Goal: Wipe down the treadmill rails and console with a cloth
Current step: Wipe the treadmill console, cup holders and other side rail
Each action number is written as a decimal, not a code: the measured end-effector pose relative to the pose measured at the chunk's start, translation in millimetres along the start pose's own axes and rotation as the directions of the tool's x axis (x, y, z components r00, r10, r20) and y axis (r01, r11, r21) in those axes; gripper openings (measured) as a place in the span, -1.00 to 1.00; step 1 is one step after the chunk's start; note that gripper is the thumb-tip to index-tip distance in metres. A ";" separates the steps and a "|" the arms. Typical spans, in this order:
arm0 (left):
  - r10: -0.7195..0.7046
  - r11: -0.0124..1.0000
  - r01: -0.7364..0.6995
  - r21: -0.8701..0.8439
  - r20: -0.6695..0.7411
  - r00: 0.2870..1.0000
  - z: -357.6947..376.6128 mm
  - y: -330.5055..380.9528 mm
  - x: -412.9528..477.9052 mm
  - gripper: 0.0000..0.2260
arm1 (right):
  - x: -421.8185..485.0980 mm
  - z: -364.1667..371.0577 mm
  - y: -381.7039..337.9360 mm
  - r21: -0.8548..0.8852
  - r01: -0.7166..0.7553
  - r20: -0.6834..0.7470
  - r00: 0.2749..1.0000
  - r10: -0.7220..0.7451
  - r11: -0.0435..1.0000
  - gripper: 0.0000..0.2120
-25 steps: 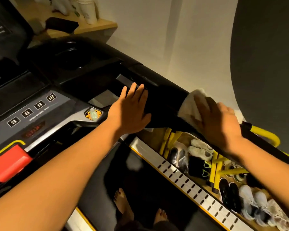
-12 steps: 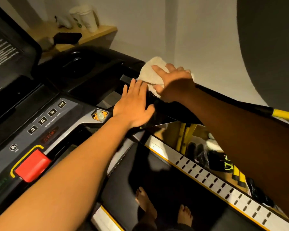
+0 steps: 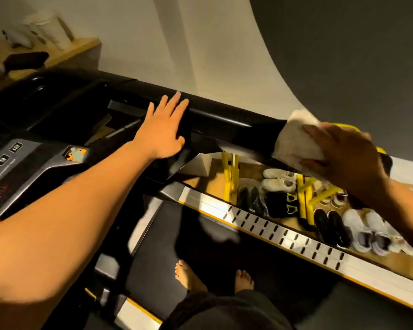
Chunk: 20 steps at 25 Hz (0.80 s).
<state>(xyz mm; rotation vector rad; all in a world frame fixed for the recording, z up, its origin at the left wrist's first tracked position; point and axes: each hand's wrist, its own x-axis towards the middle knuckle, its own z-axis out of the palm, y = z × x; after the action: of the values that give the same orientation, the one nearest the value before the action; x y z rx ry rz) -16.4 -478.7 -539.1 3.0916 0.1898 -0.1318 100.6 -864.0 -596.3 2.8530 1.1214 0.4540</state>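
Note:
The black right handrail (image 3: 224, 115) of the treadmill runs from the console toward the right, ending in a yellow grip (image 3: 380, 150). My right hand (image 3: 343, 156) presses a folded white cloth (image 3: 296, 141) onto the rail near its right end. My left hand (image 3: 162, 132) lies flat with fingers spread on the rail where it meets the console. The console (image 3: 22, 163) with numbered speed buttons and a red stop tab sits at the left.
My bare feet stand on the black belt (image 3: 200, 253). A silver side rail (image 3: 284, 234) with slots borders it. Beyond lies a yellow shoe rack (image 3: 305, 196) with several pairs of shoes. A wooden shelf (image 3: 65, 53) with cups stands behind the console.
My right hand slid the cloth along the handrail from beside my left hand out to its right end. My left hand stayed flat on the rail. The view shifted left.

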 end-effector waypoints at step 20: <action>-0.144 0.971 0.158 -0.179 0.085 0.986 -25.9 17.2 15.8 -0.09 | 195.4 -16.3 -206.3 0.077 0.031 0.242 0.969 -0.049 0.997 -0.21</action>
<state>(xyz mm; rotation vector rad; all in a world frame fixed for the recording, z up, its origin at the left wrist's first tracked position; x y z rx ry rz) 3.5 -492.6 -514.1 2.8798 0.4101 -0.2169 95.7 -581.6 -561.0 2.8402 1.1681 0.0576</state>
